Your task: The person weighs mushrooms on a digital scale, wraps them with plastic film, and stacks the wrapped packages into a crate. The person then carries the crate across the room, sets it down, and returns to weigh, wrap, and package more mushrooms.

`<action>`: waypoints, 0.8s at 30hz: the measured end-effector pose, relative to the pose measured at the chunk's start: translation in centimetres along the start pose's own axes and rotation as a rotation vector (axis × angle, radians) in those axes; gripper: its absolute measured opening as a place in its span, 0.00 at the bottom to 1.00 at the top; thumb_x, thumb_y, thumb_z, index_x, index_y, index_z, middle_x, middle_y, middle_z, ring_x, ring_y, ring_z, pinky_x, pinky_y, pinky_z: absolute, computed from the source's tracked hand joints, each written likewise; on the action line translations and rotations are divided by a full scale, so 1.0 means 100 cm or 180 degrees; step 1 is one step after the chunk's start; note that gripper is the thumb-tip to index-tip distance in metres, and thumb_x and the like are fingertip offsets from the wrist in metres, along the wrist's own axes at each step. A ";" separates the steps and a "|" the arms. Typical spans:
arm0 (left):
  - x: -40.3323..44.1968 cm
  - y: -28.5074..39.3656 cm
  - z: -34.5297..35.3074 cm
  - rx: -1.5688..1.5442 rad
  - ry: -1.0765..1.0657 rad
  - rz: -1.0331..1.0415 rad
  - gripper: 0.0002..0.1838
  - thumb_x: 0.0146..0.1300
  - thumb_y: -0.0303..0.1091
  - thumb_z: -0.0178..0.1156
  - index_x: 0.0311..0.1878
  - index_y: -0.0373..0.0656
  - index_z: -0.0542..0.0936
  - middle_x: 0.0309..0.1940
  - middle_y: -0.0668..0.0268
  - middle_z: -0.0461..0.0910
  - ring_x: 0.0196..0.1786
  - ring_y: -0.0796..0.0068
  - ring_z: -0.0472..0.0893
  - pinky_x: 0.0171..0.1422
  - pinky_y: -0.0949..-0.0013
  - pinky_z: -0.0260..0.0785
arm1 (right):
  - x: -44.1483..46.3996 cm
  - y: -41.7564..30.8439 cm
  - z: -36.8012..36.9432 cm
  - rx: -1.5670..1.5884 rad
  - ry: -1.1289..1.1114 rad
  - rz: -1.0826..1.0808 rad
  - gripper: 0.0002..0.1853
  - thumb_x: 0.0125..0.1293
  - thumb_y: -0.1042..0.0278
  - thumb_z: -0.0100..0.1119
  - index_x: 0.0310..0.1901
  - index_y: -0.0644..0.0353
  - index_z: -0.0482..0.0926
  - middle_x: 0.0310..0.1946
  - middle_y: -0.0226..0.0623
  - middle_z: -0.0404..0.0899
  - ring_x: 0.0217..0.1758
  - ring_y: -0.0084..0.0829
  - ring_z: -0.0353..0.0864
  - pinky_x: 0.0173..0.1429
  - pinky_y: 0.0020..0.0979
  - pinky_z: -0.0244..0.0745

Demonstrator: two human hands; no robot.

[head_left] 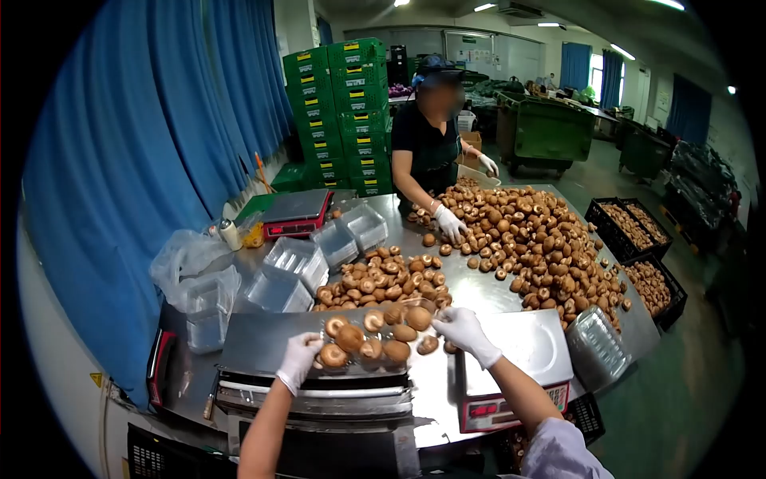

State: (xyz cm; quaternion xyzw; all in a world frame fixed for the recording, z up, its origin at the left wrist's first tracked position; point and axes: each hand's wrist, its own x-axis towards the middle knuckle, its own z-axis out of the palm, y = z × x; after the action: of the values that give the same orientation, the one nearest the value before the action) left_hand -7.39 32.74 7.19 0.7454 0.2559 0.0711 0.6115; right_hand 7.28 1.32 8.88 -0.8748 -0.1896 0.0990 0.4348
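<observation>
A clear plastic tray (384, 368) with several brown shiitake mushrooms (349, 338) in it is held level over the metal wrapping machine (263, 339). My left hand (299, 361), in a white glove, grips the tray's left end. On the opposite side, my right hand (468, 335), also gloved, has its fingers closed at the tray's right edge. A loose mushroom (428, 345) lies between the tray and my right hand. Just beyond the tray is a small heap of mushrooms (383, 279). Below my right wrist stands a weighing scale (523, 351) with a red display.
A large mushroom pile (535, 239) covers the table's right side, where a co-worker's gloved hand (451, 223) reaches in. Empty plastic trays (295, 267) and another scale (297, 209) stand at left. More stacked trays (597, 347) lean at right. Black crates (630, 223) hold mushrooms beside the table.
</observation>
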 end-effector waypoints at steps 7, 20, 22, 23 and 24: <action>0.048 -0.045 -0.117 0.0690 0.0116 0.0002 0.08 0.61 0.30 0.58 0.38 0.36 0.82 0.23 0.68 0.79 0.19 0.82 0.75 0.20 0.76 0.70 | 0.037 -0.052 0.120 -0.0613 -0.0169 0.0047 0.17 0.55 0.54 0.59 0.33 0.61 0.83 0.30 0.47 0.82 0.37 0.44 0.82 0.44 0.37 0.75; 0.024 -0.036 -0.176 0.1852 -0.0633 -0.0325 0.11 0.62 0.36 0.57 0.41 0.40 0.82 0.27 0.63 0.82 0.25 0.74 0.81 0.33 0.71 0.72 | -0.001 -0.080 0.143 -0.0575 -0.0531 0.0079 0.16 0.60 0.54 0.57 0.34 0.62 0.81 0.30 0.49 0.82 0.36 0.47 0.82 0.43 0.40 0.75; 0.015 -0.027 -0.182 0.2680 -0.0467 0.0180 0.14 0.59 0.41 0.56 0.44 0.47 0.83 0.38 0.59 0.83 0.40 0.63 0.83 0.49 0.65 0.73 | -0.010 -0.078 0.134 -0.0878 -0.0321 -0.0143 0.16 0.60 0.55 0.57 0.35 0.61 0.81 0.29 0.48 0.82 0.35 0.46 0.82 0.42 0.40 0.76; 0.008 -0.028 -0.187 0.2827 -0.0295 0.0729 0.12 0.59 0.38 0.57 0.43 0.47 0.82 0.40 0.60 0.82 0.44 0.60 0.81 0.49 0.63 0.72 | -0.017 -0.077 0.126 -0.0970 -0.0322 -0.0509 0.15 0.60 0.56 0.58 0.35 0.61 0.81 0.28 0.48 0.81 0.34 0.45 0.82 0.40 0.40 0.76; -0.004 -0.025 -0.192 0.2948 -0.0435 0.1196 0.11 0.58 0.36 0.57 0.43 0.48 0.82 0.38 0.61 0.82 0.44 0.60 0.80 0.48 0.62 0.72 | -0.024 -0.078 0.117 -0.1057 -0.0318 -0.0889 0.14 0.59 0.56 0.60 0.35 0.60 0.81 0.28 0.47 0.81 0.34 0.44 0.82 0.39 0.40 0.77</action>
State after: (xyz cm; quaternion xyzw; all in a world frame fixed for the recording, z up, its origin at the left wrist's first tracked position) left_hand -16.45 49.65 9.53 0.9746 0.0814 0.0100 0.2086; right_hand -0.73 13.07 8.04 -0.8936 -0.3439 0.0485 0.2842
